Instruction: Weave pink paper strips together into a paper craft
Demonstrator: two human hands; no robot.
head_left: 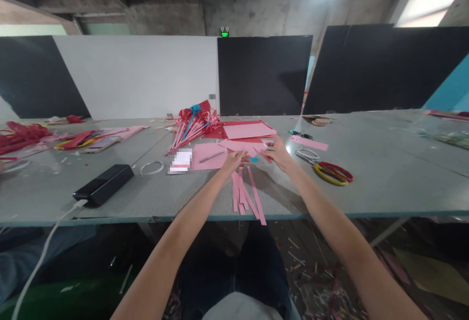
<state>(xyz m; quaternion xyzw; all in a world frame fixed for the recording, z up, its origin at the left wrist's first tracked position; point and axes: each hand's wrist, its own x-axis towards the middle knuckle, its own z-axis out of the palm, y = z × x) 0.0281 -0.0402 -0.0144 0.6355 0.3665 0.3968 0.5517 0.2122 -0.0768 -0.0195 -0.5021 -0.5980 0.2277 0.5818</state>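
A sheet of pink paper lies between my two hands, tilted over other paper on the table. My left hand has its fingers closed at the sheet's lower edge. At the sheet's right end, my right hand has its fingers bent round onto the paper; the exact fingertip contact is small and partly hidden. Just below the hands, several narrow pink paper strips reach toward the table's front edge. A small blue piece shows between the hands. Left of them, a pen rests on pink paper.
Scissors with red and yellow handles lie to the right, near a pink strip and dark-handled cutters. Behind are stacked pink sheets and a ribbon-tied bundle. A black power bank with a white cable stands left.
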